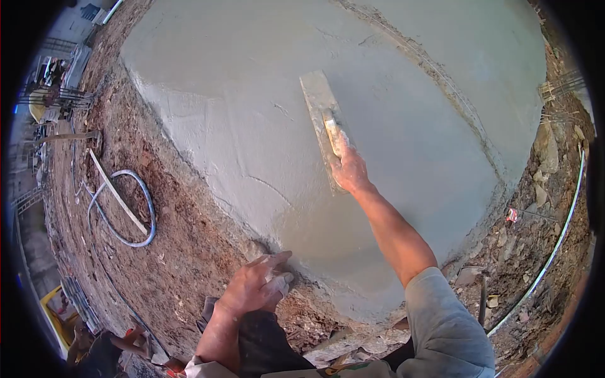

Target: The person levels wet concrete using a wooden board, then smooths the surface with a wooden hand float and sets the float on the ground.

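My right hand is closed around the handle of a long, rectangular finishing trowel. Its blade lies against the wet grey concrete slab, pointing away from me, with cement smeared over blade and handle. My left hand is near the slab's front left edge, above my knee. Its index finger stretches toward the concrete while the other fingers bend loosely, and grey cement coats the fingertips. I see nothing held in it.
A rough ridge crosses the slab on the right. Rubbly soil borders it, with a looped hose and pale strip at left. A pale pipe curves along the right. Another person is at lower left.
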A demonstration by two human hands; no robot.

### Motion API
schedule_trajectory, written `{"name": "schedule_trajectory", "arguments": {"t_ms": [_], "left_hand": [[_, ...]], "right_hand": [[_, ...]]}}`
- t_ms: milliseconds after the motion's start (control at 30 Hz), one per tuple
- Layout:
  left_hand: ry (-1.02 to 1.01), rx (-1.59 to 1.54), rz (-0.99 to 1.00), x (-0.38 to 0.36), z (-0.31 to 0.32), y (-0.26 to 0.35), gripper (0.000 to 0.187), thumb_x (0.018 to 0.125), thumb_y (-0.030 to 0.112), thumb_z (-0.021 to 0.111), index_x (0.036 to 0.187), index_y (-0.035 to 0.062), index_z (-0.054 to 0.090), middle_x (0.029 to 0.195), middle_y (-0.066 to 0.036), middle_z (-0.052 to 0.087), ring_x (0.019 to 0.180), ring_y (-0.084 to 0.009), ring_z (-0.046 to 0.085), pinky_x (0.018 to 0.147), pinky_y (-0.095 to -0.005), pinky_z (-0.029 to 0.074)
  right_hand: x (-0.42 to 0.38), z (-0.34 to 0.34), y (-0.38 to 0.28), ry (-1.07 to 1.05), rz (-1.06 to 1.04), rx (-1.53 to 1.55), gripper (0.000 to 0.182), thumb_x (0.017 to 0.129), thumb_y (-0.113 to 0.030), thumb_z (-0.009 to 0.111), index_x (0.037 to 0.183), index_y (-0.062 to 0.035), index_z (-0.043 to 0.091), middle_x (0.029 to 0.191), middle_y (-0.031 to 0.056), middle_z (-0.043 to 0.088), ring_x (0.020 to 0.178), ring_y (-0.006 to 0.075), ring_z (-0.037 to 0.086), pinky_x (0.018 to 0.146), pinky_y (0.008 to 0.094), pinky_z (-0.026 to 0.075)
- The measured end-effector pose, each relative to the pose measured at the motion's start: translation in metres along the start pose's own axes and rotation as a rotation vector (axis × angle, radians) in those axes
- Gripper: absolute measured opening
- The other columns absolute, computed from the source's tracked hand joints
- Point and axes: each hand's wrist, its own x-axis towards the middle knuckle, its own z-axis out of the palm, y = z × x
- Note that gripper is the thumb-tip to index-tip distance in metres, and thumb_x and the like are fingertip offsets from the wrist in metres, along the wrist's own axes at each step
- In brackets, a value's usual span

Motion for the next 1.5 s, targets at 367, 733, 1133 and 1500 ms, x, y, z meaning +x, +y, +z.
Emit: {"name": "schedule_trajectory", "arguments": {"t_ms": [367,733,1133,1500], "left_hand": [[0.018,-0.221,-0.05,0.012,-0.101,-0.078,0.052,0.088,0.025,0.066,0.131,0.0014,0.051,0.122,-0.021,0.059,0.111,-0.0373,0.058,0.093,-0.041,0.046],[0.033,-0.113,-0.294,0.0,-0.119,-0.141,0.051,0.091,0.029,0.062,0.132,-0.0002,0.051,0.121,-0.023,0.06,0.107,-0.0362,0.06,0.09,-0.0412,0.048],[-0.008,-0.116,-0.19,0.039,-0.112,-0.12,0.051,0.092,0.029,0.06,0.133,0.0,0.05,0.122,-0.023,0.06,0.107,-0.0347,0.06,0.09,-0.0414,0.047],[-0.134,0.051,-0.07,0.08,-0.092,-0.083,0.062,0.083,0.036,0.07,0.129,-0.0022,0.052,0.118,-0.024,0.059,0.103,-0.0348,0.063,0.089,-0.0402,0.05]], "right_hand": [[0.244,0.139,-0.106,0.174,-0.069,0.066,0.061,0.09,-0.026,0.053,0.146,-0.0148,0.033,0.109,0.0259,0.059,0.105,0.0403,0.057,0.095,0.0466,0.044],[0.335,0.131,-0.104,0.293,0.084,0.002,0.056,0.088,-0.024,0.052,0.142,-0.0156,0.04,0.123,0.0213,0.059,0.115,0.0371,0.056,0.099,0.0436,0.044],[0.291,0.036,0.0,0.452,0.439,0.001,0.057,0.081,-0.015,0.055,0.137,-0.0123,0.044,0.115,0.0219,0.063,0.109,0.0371,0.06,0.095,0.0438,0.048],[0.174,0.0,0.101,0.501,0.603,0.001,0.07,0.078,-0.015,0.064,0.143,-0.0193,0.038,0.105,0.0231,0.063,0.1,0.0385,0.061,0.09,0.0461,0.05]]}}
